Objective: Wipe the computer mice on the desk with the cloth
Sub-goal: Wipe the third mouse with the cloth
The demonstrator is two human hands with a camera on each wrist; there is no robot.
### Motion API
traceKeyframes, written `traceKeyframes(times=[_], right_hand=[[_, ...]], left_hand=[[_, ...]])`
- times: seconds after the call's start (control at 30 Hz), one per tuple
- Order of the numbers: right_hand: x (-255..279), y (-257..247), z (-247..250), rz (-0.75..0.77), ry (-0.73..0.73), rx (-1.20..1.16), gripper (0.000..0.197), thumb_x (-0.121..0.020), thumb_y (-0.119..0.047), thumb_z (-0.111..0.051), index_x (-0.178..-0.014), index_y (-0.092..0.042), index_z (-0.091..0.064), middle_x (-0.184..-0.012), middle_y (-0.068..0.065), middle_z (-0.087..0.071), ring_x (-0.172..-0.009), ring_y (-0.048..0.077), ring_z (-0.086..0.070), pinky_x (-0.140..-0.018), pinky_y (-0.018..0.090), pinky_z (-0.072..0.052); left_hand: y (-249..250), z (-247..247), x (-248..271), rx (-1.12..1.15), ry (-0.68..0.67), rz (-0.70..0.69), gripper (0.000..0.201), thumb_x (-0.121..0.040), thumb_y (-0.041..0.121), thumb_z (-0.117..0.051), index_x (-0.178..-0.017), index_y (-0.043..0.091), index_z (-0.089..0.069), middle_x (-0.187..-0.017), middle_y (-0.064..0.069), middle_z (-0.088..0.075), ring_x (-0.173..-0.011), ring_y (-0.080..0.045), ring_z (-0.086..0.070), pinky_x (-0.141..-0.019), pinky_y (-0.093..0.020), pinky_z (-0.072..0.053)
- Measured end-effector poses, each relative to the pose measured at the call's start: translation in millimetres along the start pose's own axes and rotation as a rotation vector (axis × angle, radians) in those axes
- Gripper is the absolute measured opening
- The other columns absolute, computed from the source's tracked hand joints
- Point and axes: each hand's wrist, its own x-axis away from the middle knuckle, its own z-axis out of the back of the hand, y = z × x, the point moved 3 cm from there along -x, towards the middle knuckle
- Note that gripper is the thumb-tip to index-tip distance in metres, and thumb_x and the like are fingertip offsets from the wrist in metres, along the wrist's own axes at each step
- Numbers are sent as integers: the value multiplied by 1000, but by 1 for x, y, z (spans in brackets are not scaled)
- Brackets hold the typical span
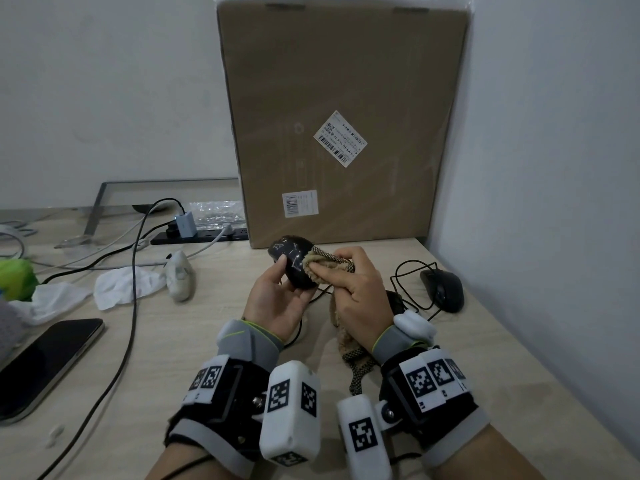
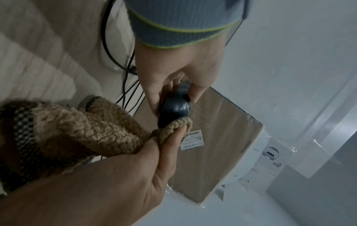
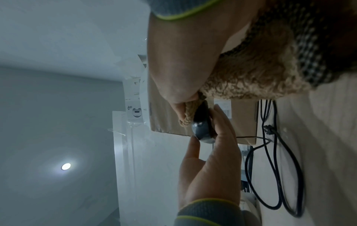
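My left hand (image 1: 278, 292) holds a glossy black mouse (image 1: 291, 263) up off the desk, thumb on its top and fingers under it. My right hand (image 1: 349, 275) grips a tan fleecy cloth (image 1: 323, 266) with a black-and-white woven edge and presses it against the mouse's right side. The cloth's tail hangs down under the right wrist. In the left wrist view the cloth (image 2: 86, 130) meets the mouse (image 2: 175, 110) at its lower end. The right wrist view shows the mouse (image 3: 201, 130) edge-on between cloth (image 3: 251, 76) and left fingers (image 3: 222, 126).
A black wired mouse (image 1: 443, 289) lies at the right by the wall. A pale mouse (image 1: 180, 275) lies left of centre beside a white tissue (image 1: 128, 284). Behind stands a large cardboard box (image 1: 343, 116). A phone (image 1: 45, 362), a power strip (image 1: 201, 235) and cables occupy the left.
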Motion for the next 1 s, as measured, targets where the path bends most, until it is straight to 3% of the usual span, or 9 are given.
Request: traceKeyframes(times=[0.07,0.17,0.3,0.43,0.57,0.63,0.77,1.0], right_hand=[[0,1,0,12,-7,32,43,-79,-23,-36,-110,-31,-65,-113,3,-53,-106,26,-54,-86,51,-47],[-1,-1,1,24,1,72,45,-78,-22,-36,-110,-34,-64,-114,4,-53,-104,26,-54,-85,51,-46],[-2,-3,6,-11,79,139,46,-79,-17,-37,-111,-36,-65,-116,5,-54,-105,26,-54,-89,47,-42],[-3,0,12,-137,126,224,53,-76,-10,-38,-119,-31,-62,-121,7,-51,-113,25,-49,-90,33,-26],[-3,-1,9,-128,93,219,54,-77,-10,-39,-119,-34,-61,-123,6,-50,-114,24,-47,-90,33,-25],[-2,-3,6,-92,62,210,52,-78,-9,-41,-117,-37,-62,-122,4,-51,-112,23,-47,-91,36,-29],[-1,-2,3,-56,14,197,49,-79,-11,-42,-112,-40,-64,-122,1,-50,-109,20,-46,-90,38,-29],[0,-5,2,-5,-54,135,42,-78,-11,-47,-96,-41,-71,-122,-9,-50,-110,9,-42,-89,29,-22]], left_hand=[[-1,-1,0,-62,-34,8,54,-98,32,-42,-69,4,-77,-80,-14,-71,-81,-24,-68,-78,-33,-56],[-5,-2,-2,-135,-48,51,48,-98,40,-37,-93,8,-72,-97,-13,-69,-90,-22,-64,-83,-31,-53],[-10,-3,1,-252,-84,116,41,-98,39,-34,-114,14,-62,-110,-9,-65,-99,-21,-58,-93,-34,-40],[-15,-7,5,-297,-138,168,44,-100,35,-31,-129,11,-53,-123,-13,-60,-104,-24,-58,-93,-40,-43],[-18,-8,5,-248,-160,176,48,-101,33,-30,-138,7,-45,-137,-17,-51,-110,-27,-57,-94,-42,-47],[-19,-7,3,-218,-160,172,47,-101,33,-30,-138,7,-45,-135,-18,-54,-107,-27,-60,-86,-39,-53],[-20,-6,1,-189,-160,164,44,-101,32,-31,-130,5,-50,-105,-16,-70,-87,-25,-71,-76,-38,-57],[-17,-6,0,-110,-145,127,39,-98,27,-36,-117,0,-56,-108,-20,-65,-92,-28,-67,-79,-38,-56]])
